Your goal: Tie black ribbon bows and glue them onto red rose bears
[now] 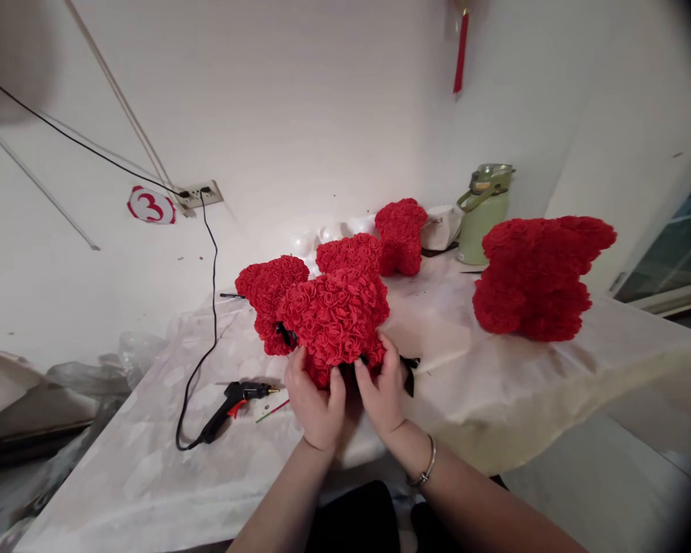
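Observation:
A red rose-covered bear point(337, 315) stands near the table's front edge, between my two hands. My left hand point(316, 399) grips its lower left side, and my right hand point(383, 388) grips its lower right side. Around the bear's neck area runs a black ribbon point(411, 372), whose end sticks out beside my right hand; the rest is mostly hidden. Close behind are other red rose-covered figures, one at the left point(270, 296), one directly behind point(351, 252) and one farther back point(401, 234).
A black glue gun point(236, 403) with a cord lies left of my hands, near a thin red-green stick point(272, 411). Another red rose figure point(541, 280) stands at the right. A green thermos point(484, 219) and white balls point(305, 243) are by the wall.

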The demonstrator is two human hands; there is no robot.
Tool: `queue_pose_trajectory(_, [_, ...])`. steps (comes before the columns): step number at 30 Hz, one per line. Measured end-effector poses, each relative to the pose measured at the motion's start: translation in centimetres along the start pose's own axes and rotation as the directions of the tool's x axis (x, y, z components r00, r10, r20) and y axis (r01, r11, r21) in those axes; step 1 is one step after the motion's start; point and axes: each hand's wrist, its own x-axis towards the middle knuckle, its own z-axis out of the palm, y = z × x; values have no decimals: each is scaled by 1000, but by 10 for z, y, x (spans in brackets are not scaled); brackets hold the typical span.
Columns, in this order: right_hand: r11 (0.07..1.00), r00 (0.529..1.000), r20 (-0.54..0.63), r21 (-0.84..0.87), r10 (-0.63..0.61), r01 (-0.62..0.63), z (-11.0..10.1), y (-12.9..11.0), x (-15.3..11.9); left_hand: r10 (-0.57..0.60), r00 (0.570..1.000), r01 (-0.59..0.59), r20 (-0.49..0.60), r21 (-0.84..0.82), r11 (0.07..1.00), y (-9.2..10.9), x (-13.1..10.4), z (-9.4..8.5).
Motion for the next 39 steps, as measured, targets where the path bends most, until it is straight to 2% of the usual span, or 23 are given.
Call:
queue_pose_trajectory(6, [1000,1000,-12,8,12,-12,1,4,1,-64,997,65,-46,35,997,3,3,5])
queue_pose_trajectory(13, [996,997,19,-39,-76,76,-2,2,-4,52,998,-51,19,-61,997,-4,-2,-2])
queue_pose_trajectory(17, [995,999,1,-99,-33,33,-1,-1,-4,88,995,-86,47,-51,995,-4,-5,-4])
queue_pose_trajectory(26, [994,999,-2,-99,36,-36,2,3,2,96,995,-96,41,-14,995,-1,-6,1])
queue_pose_trajectory(33, [996,997,71,-88,-18,24,-2,-1,-4,71,997,-70,42,-17,997,-3,-5,1])
queue_pose_trajectory(39, [996,999,45,-86,-16,20,0,3,-4,79,996,-78,50,-9,997,-3,-6,1])
